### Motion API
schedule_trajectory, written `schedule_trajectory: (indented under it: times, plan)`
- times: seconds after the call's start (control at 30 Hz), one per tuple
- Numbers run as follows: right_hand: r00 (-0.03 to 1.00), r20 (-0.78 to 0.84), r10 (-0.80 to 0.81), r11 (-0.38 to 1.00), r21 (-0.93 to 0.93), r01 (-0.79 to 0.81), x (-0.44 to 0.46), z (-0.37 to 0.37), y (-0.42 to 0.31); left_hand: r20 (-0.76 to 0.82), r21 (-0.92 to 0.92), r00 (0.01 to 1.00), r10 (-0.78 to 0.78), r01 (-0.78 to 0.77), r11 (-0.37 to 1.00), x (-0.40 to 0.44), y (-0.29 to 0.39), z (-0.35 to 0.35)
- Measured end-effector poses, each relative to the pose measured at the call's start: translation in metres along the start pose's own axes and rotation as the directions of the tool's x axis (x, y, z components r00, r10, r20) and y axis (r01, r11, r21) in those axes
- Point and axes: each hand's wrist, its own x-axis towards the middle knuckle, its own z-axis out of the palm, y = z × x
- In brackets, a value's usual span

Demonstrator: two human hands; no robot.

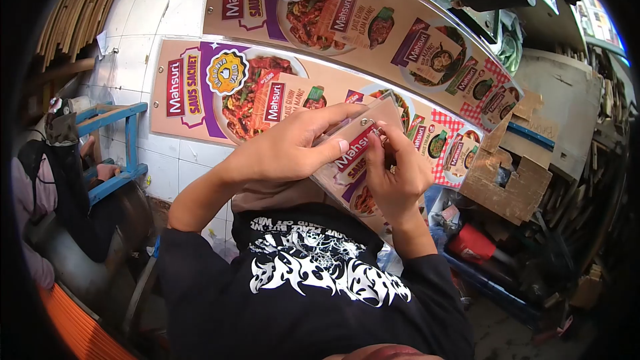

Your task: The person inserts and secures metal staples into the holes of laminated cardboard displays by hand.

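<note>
A printed panel [350,172] with a clear edge is held tilted in front of my chest. My left hand [290,143] grips its upper left edge, thumb on the printed face and fingers behind. My right hand [400,173] is closed at the panel's top corner, thumb and forefinger pinched on a small metal piece [378,132]. A round metal eyelet [364,121] shows beside the pinch. Behind my hands lies a long printed banner [220,93], and above it a second long banner [267,0] of the same design, each with metal eyelets at its left end.
A blue metal frame [133,140] stands at the left, near a seated person [40,187]. Wooden sticks [80,7] lean at the upper left. Torn cardboard [510,183], a red object [472,245] and stacked boards are at the right. Orange material [80,327] is at the lower left.
</note>
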Motion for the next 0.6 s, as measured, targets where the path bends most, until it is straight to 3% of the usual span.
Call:
schedule_trajectory:
  times: [0.13,0.2,0.33,0.43,0.5,0.6]
  plan:
    - [0.998,-0.004,-0.069,0.997,-0.047,0.069,0.001,0.002,0.002,-0.021,0.005,1.0,0.005,-0.005,1.0,0.0,0.0,-0.001]
    - [0.995,0.004,-0.095,0.993,-0.072,0.095,0.0,0.003,0.003,-0.006,0.132,1.0,0.008,-0.007,0.991,0.0,0.005,-0.004]
    - [0.992,-0.012,-0.128,0.99,-0.053,0.127,-0.001,0.005,0.007,-0.056,0.074,0.995,0.079,-0.075,0.994,0.001,-0.002,0.001]
    - [0.988,0.0,-0.151,0.985,-0.079,0.151,-0.003,0.002,0.006,-0.048,0.067,0.997,0.065,-0.062,0.996,0.0,0.003,-0.001]
    - [0.988,0.016,-0.151,0.983,-0.102,0.152,-0.003,0.0,0.006,0.012,0.142,0.996,-0.094,0.091,0.986,-0.002,0.015,-0.005]
    - [0.978,0.022,-0.207,0.974,-0.092,0.209,-0.002,-0.002,0.004,-0.024,0.088,0.998,-0.065,0.067,0.994,-0.007,0.014,0.003]
